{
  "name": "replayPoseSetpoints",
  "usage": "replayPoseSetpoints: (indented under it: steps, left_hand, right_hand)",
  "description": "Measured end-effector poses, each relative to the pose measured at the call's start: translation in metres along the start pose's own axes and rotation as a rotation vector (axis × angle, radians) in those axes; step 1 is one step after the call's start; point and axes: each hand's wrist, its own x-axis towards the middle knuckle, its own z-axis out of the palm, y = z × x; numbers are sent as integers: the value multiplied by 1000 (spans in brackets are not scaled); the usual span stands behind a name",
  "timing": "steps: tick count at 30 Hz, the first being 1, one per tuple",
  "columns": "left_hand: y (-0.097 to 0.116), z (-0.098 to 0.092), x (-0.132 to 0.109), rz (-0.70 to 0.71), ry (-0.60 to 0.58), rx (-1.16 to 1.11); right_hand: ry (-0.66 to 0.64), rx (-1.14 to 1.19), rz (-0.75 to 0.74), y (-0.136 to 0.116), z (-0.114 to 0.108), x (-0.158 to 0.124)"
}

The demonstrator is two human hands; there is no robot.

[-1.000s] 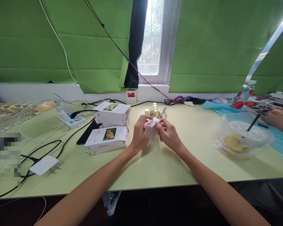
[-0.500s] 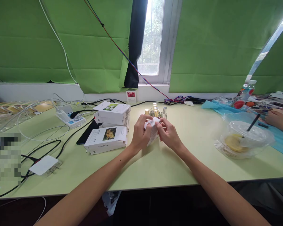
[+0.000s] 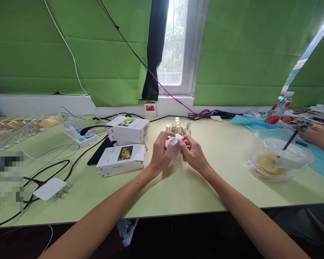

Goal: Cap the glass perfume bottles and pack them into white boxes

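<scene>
A small white carton (image 3: 175,155) with fine print on its side stands tilted between my hands. My left hand (image 3: 162,150) is closed around its left side, the thumb on the top end. The fingers of my right hand (image 3: 192,153) pinch the carton's upper right edge. Just behind it stand several small glass bottles (image 3: 188,128) with gold and silver caps, partly hidden by my hands. To the left lies a white box (image 3: 121,160) with a yellow flower picture, and behind it a stack of white boxes (image 3: 129,128).
A dark phone (image 3: 100,153) lies partly under the boxes. Cables, a power strip (image 3: 81,136) and a white charger (image 3: 52,190) spread over the left side. On the right are a bagged drink cup (image 3: 279,158), a bottle (image 3: 279,108), blue sheeting (image 3: 322,158) and another person's hand (image 3: 318,135).
My hands and the carton hold almost the same position. At the far right, the other person's hand has shifted slightly.
</scene>
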Motion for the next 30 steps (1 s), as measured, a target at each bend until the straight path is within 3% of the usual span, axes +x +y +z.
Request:
replayPoseSetpoints:
  steps: [30]
  left_hand:
    - [3,0,1,-6,2,19]
  right_hand:
    - [-7,9,13,0,1,1]
